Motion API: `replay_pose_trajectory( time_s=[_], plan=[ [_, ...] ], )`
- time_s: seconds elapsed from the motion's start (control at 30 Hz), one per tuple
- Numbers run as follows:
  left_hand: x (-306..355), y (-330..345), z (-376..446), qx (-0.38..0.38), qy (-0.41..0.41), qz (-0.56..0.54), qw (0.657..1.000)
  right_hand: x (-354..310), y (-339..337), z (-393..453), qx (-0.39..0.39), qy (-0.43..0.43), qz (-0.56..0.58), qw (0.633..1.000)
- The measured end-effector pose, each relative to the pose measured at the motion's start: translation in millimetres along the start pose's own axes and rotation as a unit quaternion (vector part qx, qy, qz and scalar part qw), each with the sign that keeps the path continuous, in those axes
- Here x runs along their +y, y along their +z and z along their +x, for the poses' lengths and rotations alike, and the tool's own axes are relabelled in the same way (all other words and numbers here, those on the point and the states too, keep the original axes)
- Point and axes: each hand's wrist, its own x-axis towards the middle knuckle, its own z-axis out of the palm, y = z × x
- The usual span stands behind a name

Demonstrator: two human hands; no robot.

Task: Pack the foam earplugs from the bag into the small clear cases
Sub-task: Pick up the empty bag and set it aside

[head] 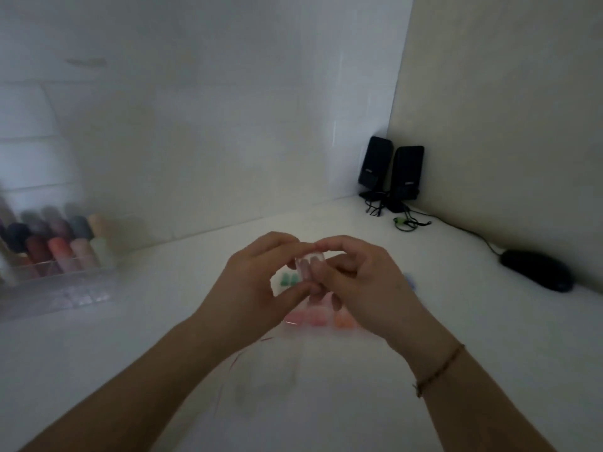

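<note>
Both hands hold one small clear case (308, 265) above the white table, with pale pinkish earplugs showing inside it. My left hand (257, 282) pinches the case between thumb and fingertips from the left. My right hand (355, 282) grips it from the right, fingers curled over its top. Under the hands lies another clear case with green earplugs (288, 279). Pink earplugs (305, 318) and an orange earplug (343, 321) lie at the mouth of the clear plastic bag (261, 380), which stretches toward me. The picture is blurred.
A clear rack of coloured foam pieces (55, 249) stands at the left. Two black speakers (391, 171) with cables sit in the back corner, and a black mouse (538, 270) lies at the right. A bracelet (439, 370) circles my right wrist.
</note>
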Motion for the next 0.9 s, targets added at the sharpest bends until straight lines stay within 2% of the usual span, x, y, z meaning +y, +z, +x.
replay_pose_trajectory(
  time_s=[0.1,0.2,0.27,0.37,0.43,0.5,0.63,0.67,0.8,0.87,0.9],
  plan=[
    [33,12,8,-0.036,-0.059,0.000,0.998,4,-33,-17,0.020,0.012,0.012,1.000],
    [54,32,14,-0.077,-0.033,0.089,0.992,27,-74,-35,0.147,0.013,-0.069,0.987],
    [54,32,16,-0.068,-0.046,0.095,0.992,45,-98,-48,0.201,0.039,-0.114,0.972],
    [37,15,19,-0.043,-0.116,0.082,0.989,69,-115,-63,0.193,0.090,-0.133,0.968],
    [14,0,14,-0.066,-0.178,0.103,0.976,76,-115,-66,0.188,0.111,-0.171,0.961],
    [-13,-17,5,-0.121,-0.245,0.155,0.949,78,-113,-64,0.191,0.135,-0.201,0.951],
    [-52,-43,-23,-0.277,-0.367,0.260,0.849,84,-112,-57,0.165,0.150,-0.321,0.921],
    [-55,-46,-30,-0.295,-0.382,0.255,0.838,86,-111,-56,0.158,0.148,-0.341,0.915],
    [-50,-47,-45,-0.267,-0.382,0.189,0.864,81,-113,-50,0.152,0.156,-0.382,0.898],
    [-41,-45,-47,-0.265,-0.376,0.169,0.871,65,-109,-52,0.185,0.111,-0.401,0.890],
    [-38,-43,-49,-0.265,-0.370,0.161,0.876,55,-101,-56,0.186,0.080,-0.392,0.897]
  ],
)
